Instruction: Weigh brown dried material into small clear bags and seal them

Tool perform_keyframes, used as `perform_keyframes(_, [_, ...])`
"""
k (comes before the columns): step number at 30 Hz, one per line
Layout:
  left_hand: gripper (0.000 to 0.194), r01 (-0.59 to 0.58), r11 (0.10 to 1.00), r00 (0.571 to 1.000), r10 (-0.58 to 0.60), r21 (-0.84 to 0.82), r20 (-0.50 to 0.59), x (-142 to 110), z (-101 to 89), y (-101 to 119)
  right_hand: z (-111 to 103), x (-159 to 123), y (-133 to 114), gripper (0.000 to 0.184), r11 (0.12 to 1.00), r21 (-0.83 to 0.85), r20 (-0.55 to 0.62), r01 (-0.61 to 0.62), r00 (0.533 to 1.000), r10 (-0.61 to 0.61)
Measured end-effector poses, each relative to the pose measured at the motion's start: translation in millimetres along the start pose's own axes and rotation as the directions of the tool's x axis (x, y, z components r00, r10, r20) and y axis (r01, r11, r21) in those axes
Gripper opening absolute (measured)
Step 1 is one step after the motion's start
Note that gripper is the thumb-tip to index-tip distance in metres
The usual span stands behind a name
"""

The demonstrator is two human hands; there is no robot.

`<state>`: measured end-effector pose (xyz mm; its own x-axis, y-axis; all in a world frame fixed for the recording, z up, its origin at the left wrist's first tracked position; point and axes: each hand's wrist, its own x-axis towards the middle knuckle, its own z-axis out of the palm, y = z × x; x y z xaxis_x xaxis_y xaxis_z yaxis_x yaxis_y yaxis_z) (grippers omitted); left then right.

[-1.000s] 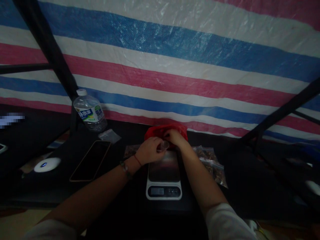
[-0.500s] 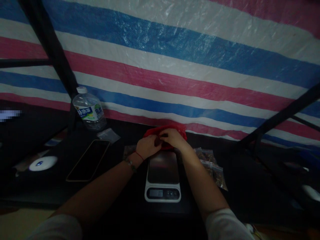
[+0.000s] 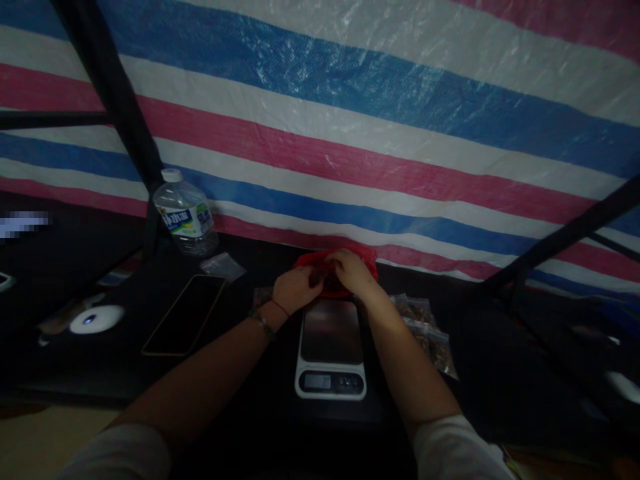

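Note:
Both my hands are at a red plastic bag at the back of the dark table, just behind a white kitchen scale. My left hand has its fingers curled at the bag's left edge. My right hand is curled over the bag's mouth from the right. What the fingers pinch is too dark to make out. The scale's platform is bare.
A water bottle stands at the back left, a small clear bag beside it. A dark phone and a white round device lie to the left. Clear bags of brown bits lie right of the scale. Black frame bars cross the striped tarp.
Both hands have moved from over the scale back to the red bag. The small clear cup seen in my left hand a second ago is out of sight.

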<state>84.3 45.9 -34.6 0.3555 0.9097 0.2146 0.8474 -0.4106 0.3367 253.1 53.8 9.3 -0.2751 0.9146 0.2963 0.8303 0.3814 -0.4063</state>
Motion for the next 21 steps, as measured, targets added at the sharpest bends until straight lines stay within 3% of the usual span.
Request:
perform_keyframes(3, [0.048, 0.074, 0.996, 0.997, -0.075, 0.053, 0.012, 1, -2.3, -1, 6, -1, 6, 0.036, 0.992, -0.105, 0.177, -0.077, 0.980, 0.095])
perform_keyframes(6, [0.051, 0.101, 0.991, 0.995, -0.103, 0.086, 0.016, 2, -2.5, -3, 19, -3, 6, 0.029, 0.991, -0.127, 0.325, -0.049, 0.942, 0.088])
perform_keyframes(11, [0.046, 0.064, 0.998, 0.998, -0.064, 0.015, -0.015, 5, -2.4, -7, 39, -6, 3, 0.037, 1.000, -0.021, 0.328, 0.022, 0.944, -0.014])
perform_keyframes(21, [0.043, 0.032, 0.999, 0.999, -0.032, 0.006, -0.027, 4, -2.9, -11, 46, 1, 8, 0.032, 0.999, -0.040, 0.348, 0.006, 0.937, 0.009])
